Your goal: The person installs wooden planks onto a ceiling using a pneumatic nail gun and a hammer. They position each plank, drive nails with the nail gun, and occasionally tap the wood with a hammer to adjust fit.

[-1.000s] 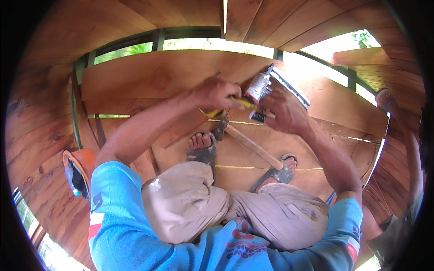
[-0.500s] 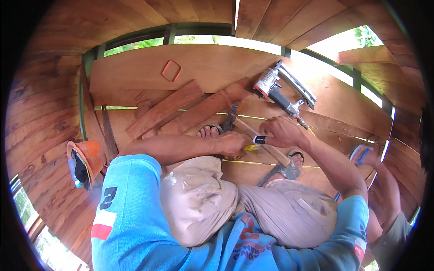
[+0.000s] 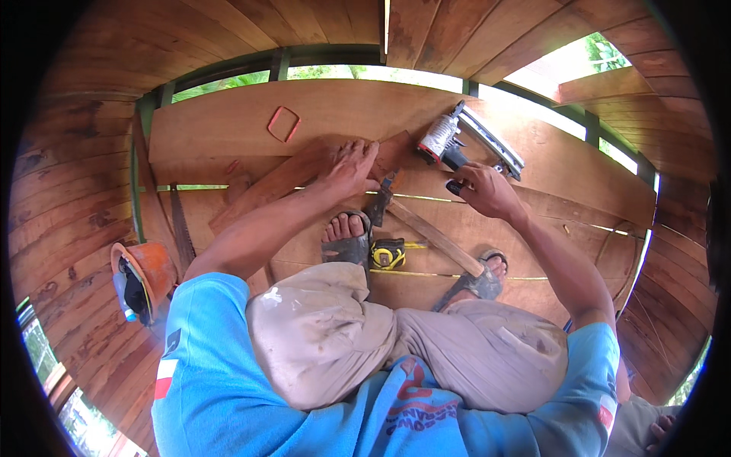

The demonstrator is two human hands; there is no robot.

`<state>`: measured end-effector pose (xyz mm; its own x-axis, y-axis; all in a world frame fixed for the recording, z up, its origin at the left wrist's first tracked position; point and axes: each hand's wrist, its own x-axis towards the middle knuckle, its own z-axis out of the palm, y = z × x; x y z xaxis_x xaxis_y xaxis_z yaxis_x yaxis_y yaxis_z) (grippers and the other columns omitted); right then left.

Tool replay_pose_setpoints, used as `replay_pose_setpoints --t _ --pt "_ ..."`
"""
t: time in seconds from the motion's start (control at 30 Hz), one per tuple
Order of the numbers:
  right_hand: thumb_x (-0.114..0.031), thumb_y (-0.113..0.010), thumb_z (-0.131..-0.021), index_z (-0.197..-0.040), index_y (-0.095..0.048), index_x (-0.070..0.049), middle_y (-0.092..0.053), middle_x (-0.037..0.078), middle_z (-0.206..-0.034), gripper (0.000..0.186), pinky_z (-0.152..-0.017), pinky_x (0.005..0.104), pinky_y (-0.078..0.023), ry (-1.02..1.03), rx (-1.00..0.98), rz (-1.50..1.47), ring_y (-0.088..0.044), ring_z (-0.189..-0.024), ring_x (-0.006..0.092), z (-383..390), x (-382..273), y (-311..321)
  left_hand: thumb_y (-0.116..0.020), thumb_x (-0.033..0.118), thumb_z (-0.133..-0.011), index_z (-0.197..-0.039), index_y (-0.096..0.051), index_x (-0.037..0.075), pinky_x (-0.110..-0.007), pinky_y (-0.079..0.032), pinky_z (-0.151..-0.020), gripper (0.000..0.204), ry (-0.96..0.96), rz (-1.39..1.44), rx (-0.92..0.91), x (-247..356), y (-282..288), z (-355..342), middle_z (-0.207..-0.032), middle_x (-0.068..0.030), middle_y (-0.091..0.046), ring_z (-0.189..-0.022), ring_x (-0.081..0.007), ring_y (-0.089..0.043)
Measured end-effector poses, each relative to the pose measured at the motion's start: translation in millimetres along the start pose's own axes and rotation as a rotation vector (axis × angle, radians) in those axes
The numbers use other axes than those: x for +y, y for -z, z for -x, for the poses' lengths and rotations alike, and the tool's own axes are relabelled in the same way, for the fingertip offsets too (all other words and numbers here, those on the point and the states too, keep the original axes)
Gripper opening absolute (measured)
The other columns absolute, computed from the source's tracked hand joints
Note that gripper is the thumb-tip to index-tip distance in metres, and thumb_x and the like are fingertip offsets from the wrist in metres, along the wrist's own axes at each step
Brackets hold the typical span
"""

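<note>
My left hand point(image 3: 352, 169) lies over the upper end of a reddish board offcut point(image 3: 283, 177), fingers stretched forward and thumb apart. In my right hand point(image 3: 491, 190) is a small black cylindrical object point(image 3: 454, 186), its exact kind unclear, just below the nail gun point(image 3: 472, 145). Between my feet rests a yellow and black tape measure point(image 3: 388, 254) with a short length of yellow blade out. A wooden-handled hammer point(image 3: 430, 230) lies slanted across the planks, its dark head near my left foot. A second offcut point(image 3: 394, 152) shows to the right of my left hand.
An orange hard hat point(image 3: 148, 266) is at the left, near a hand saw point(image 3: 181, 228). A red rectangular loop point(image 3: 284, 124) lies on the far plank point(image 3: 213, 133). Narrow gaps run between planks. Another person's hand point(image 3: 661, 428) shows at lower right.
My left hand has left the tape measure and reached forward onto the offcut. My right hand has moved up and right with the black object. The other person's arm has drawn back.
</note>
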<state>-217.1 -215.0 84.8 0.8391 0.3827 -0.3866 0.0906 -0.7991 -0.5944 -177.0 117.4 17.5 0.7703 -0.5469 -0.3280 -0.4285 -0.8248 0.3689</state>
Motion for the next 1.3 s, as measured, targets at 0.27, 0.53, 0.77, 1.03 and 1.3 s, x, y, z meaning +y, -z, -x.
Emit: replay_pose_setpoints --t 0.27,0.53,0.77,1.03,1.3 --pt "-0.017 -0.066 -0.090 -0.101 -0.073 0.000 -0.072 0.024 -0.090 0.021 -0.075 0.0494 -0.054 0.008 0.034 -0.046 -0.070 -0.082 0.0423 -5 5 3 -0.089 0.032 -0.075 -0.123 -0.054 0.002 -0.052 -0.049 -0.099 0.066 0.111 0.159 0.007 0 -3 -9 -0.123 -0.0220 -0.061 -0.120 -0.0435 -0.060" --pt "-0.014 -0.064 -0.088 -0.101 -0.072 0.002 -0.071 0.024 -0.089 0.023 -0.076 0.0463 -0.054 -0.076 0.069 -0.197 -0.070 -0.081 0.0407 3 19 3 -0.080 0.020 -0.088 -0.102 -0.064 0.001 -0.034 -0.051 -0.082 0.029 0.056 0.642 -0.112 -46 42 -8 -0.092 -0.0057 -0.065 -0.092 -0.0178 -0.062" --pt "-0.017 -0.067 -0.087 -0.105 -0.074 0.000 -0.074 0.022 -0.097 0.025 -0.081 0.0463 -0.057 0.042 0.079 -0.139 -0.073 -0.092 0.0386 -3 34 3 -0.079 0.018 -0.094 -0.107 -0.067 0.004 -0.027 -0.049 -0.078 0.023 0.105 1.064 -0.050 -43 107 0 -0.101 0.0005 -0.068 -0.090 -0.0073 -0.059" --pt "-0.026 -0.073 -0.092 -0.101 -0.075 -0.003 -0.074 0.020 -0.093 0.025 -0.076 0.0469 -0.056 0.046 0.071 -0.137 -0.072 -0.086 0.0390 -11 36 0 -0.080 0.019 -0.096 -0.113 -0.068 0.005 -0.025 -0.051 -0.078 0.025 -0.106 0.921 0.328 -25 184 -17 -0.098 0.0023 -0.069 -0.090 -0.0051 -0.060" --pt "-0.023 -0.073 -0.090 -0.107 -0.075 -0.002 -0.074 0.020 -0.097 0.027 -0.080 0.0455 -0.057 0.011 0.039 -0.123 -0.072 -0.090 0.0378 -11 31 3 -0.077 0.017 -0.098 -0.123 -0.065 0.000 -0.029 -0.057 -0.080 0.032 -0.116 0.948 0.579 -25 258 -40 -0.108 -0.0068 -0.073 -0.091 -0.0125 -0.068"
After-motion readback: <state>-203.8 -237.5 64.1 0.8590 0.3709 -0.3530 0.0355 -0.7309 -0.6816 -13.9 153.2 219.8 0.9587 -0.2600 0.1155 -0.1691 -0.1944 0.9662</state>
